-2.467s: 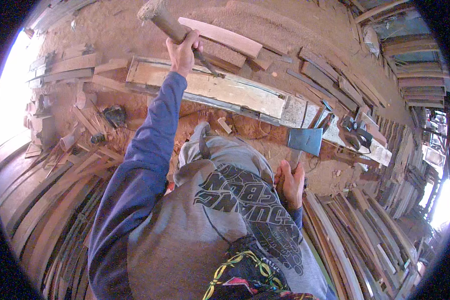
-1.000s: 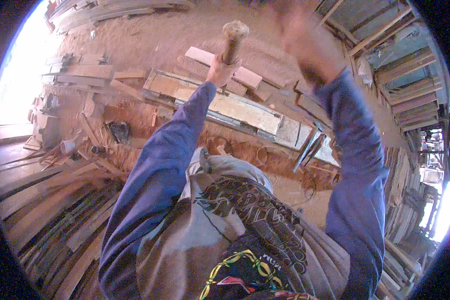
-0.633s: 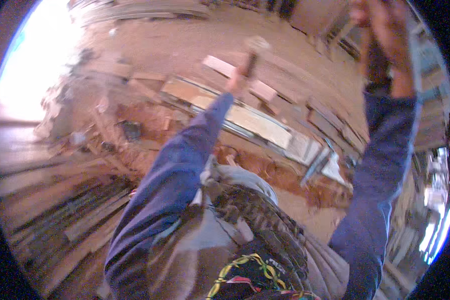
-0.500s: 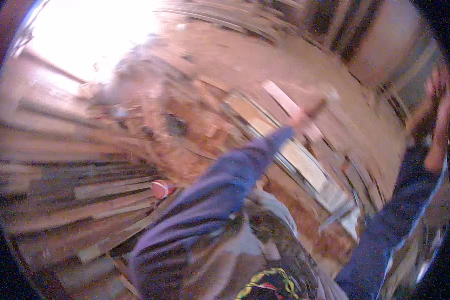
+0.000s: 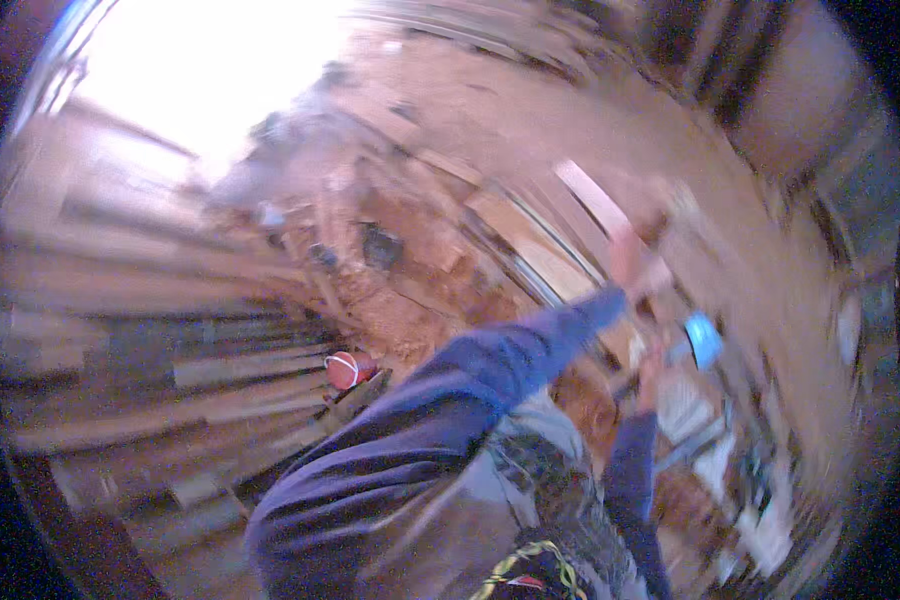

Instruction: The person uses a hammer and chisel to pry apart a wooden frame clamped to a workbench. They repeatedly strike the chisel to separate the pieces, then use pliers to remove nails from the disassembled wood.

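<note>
My left hand [image 5: 625, 258] reaches over a pale wooden plank [image 5: 582, 190] right of centre. Blurred fingers close round a short brown piece [image 5: 656, 226], which looks like wood and pokes out beyond them. Below and to the right, my right hand [image 5: 652, 368] is closed around the handle of a tool whose bright blue end [image 5: 703, 342] points right. Motion blur hides what kind of tool it is. Under both hands lies a long wooden workpiece [image 5: 540, 245] with pale and dark strips.
Stacked boards [image 5: 240, 370] fill the left side. A red round container with a white band [image 5: 348, 370] stands by them. Reddish shavings or dust [image 5: 410, 315] and a dark object [image 5: 381, 246] lie ahead. Pale scraps [image 5: 765, 530] lie at the lower right.
My right arm has swung from the far right inward and down, close to my left hand. The blue tool end has come into sight. The whole view has shifted slightly.
</note>
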